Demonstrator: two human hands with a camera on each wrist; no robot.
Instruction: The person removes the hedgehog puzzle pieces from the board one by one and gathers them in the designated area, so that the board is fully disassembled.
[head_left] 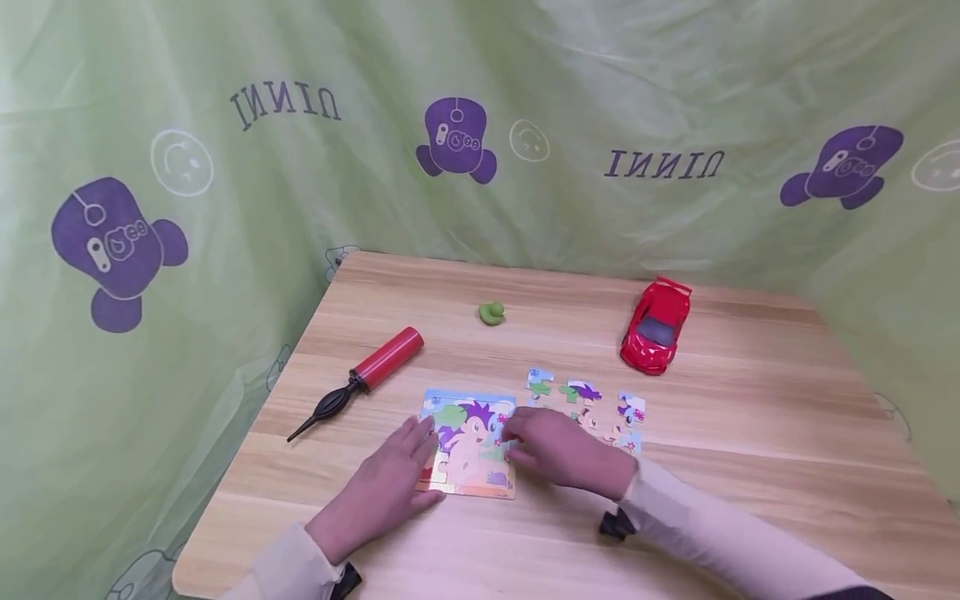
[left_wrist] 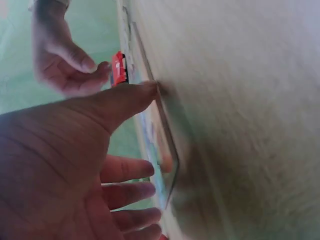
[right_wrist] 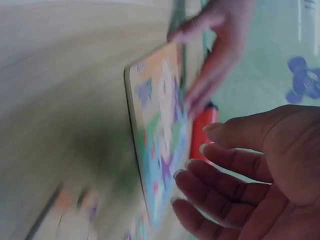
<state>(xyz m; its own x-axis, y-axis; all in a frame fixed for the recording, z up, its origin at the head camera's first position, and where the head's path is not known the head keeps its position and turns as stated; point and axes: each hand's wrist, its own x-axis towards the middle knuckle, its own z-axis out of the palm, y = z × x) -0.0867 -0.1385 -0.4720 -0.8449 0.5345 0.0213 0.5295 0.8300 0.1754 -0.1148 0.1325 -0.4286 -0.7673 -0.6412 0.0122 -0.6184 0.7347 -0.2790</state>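
A square picture puzzle board [head_left: 471,467] with a purple-haired cartoon figure lies flat on the table. My left hand [head_left: 382,490] is at its left side, fingers extended over the border; in the left wrist view the thumb meets the board's [left_wrist: 159,131] near edge. Over the right edge hovers my right hand [head_left: 570,450], with fingers loosely bent. The right wrist view shows nothing between the right hand's fingers [right_wrist: 225,192], which stand above the board [right_wrist: 150,100]. Several loose puzzle pieces [head_left: 632,408] lie to the right, partly hidden behind the right hand.
A red hand pump [head_left: 388,358] with a black nozzle lies left of the board. Behind it sits a small green toy duck [head_left: 491,314]. A red toy car [head_left: 656,327] stands at the back right of the wooden table [head_left: 757,400]. Green printed curtain [head_left: 570,75] surrounds the table.
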